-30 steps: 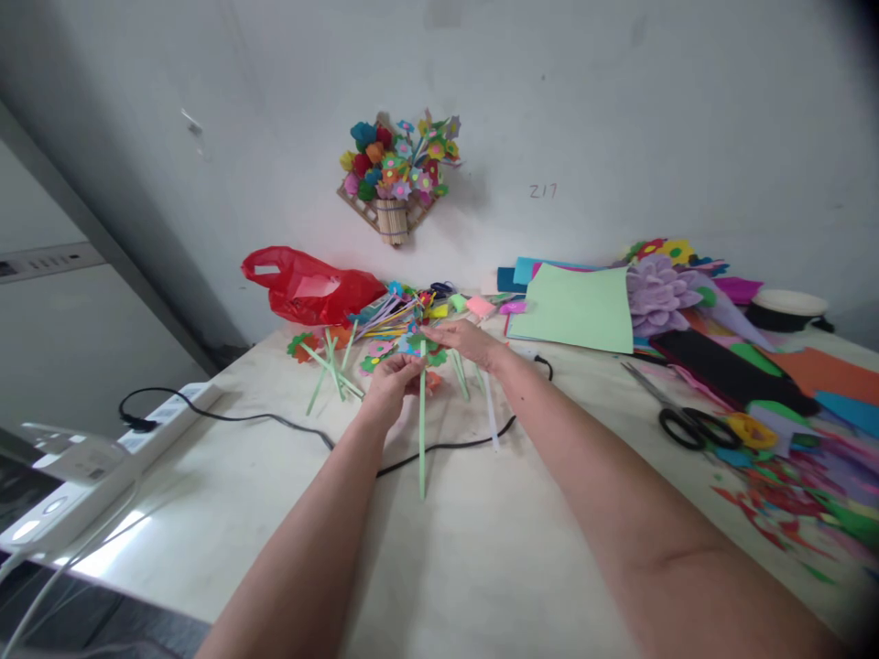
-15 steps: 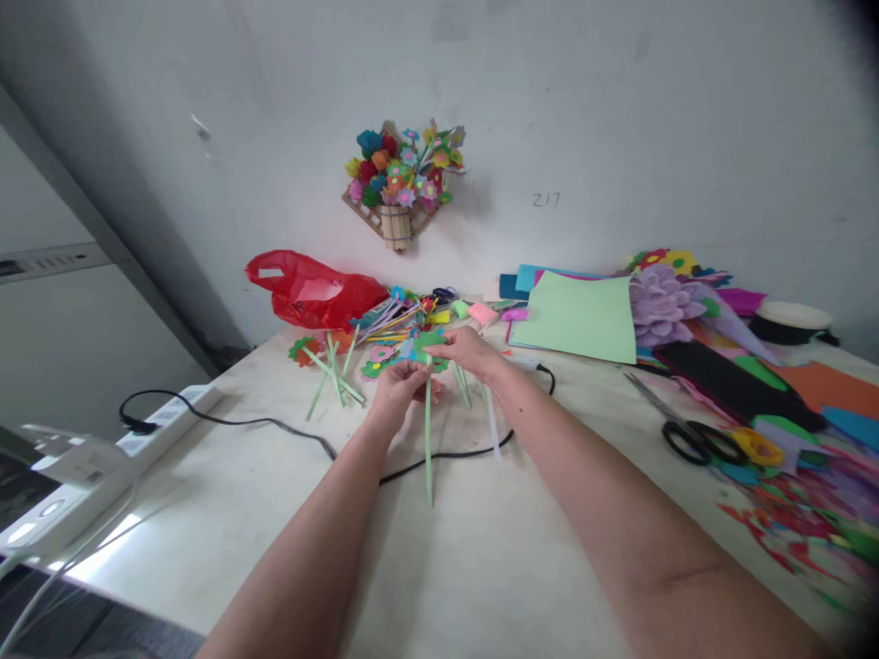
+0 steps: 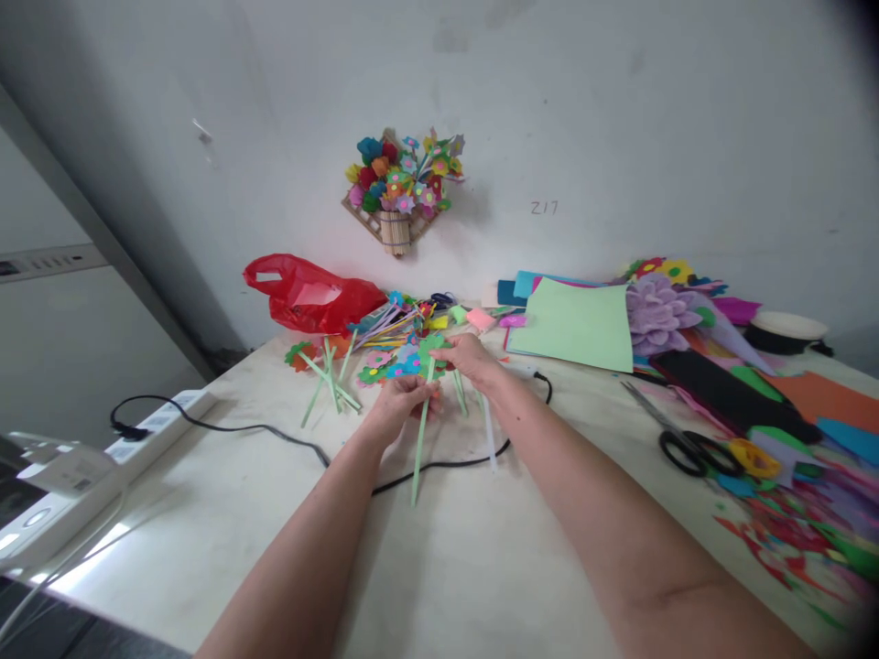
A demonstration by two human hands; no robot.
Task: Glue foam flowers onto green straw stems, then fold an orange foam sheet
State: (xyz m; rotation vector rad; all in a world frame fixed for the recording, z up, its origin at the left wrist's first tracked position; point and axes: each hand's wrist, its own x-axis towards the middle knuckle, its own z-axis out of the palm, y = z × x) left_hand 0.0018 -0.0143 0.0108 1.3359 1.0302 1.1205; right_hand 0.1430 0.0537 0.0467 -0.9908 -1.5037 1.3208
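Observation:
My left hand [image 3: 396, 405] is closed round a long pale green paper stem [image 3: 418, 448] that hangs down towards the table. My right hand [image 3: 468, 355] pinches the green paper flower head [image 3: 430, 350] at the top of that stem. Both hands are held over the table's middle, just in front of a heap of paper flowers and coloured sticks [image 3: 391, 328]. A few loose green stems [image 3: 326, 377] lie to the left of my left hand.
A black cable [image 3: 439, 460] runs under my hands to a white power strip [image 3: 147, 430] at left. A red plastic bag [image 3: 312, 295] lies behind. Scissors [image 3: 679, 439], paper sheets [image 3: 573, 316], a purple paper flower [image 3: 656, 307] and scraps [image 3: 789, 513] lie right. A flower basket [image 3: 398, 188] hangs on the wall.
The stem has tilted, its lower end swinging slightly left, and my left hand has slid a little lower along it. My right hand stays on the flower head.

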